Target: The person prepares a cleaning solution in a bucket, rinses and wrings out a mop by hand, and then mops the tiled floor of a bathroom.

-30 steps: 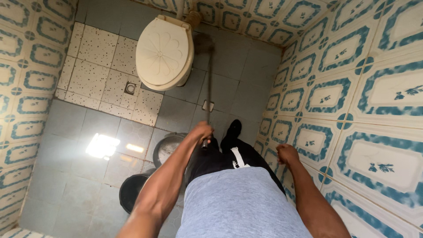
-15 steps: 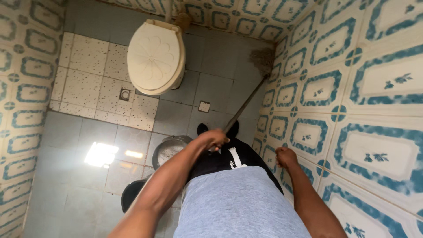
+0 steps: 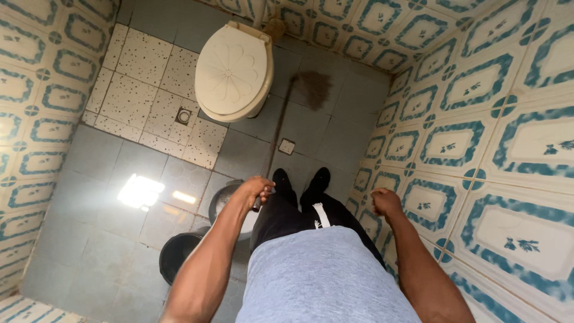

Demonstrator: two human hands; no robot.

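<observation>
No packages, labels, signs or screens are showing anywhere in this tiled bathroom view.

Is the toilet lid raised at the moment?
No, the cream toilet lid lies shut over the bowl, its flower-pattern top facing up.
</observation>
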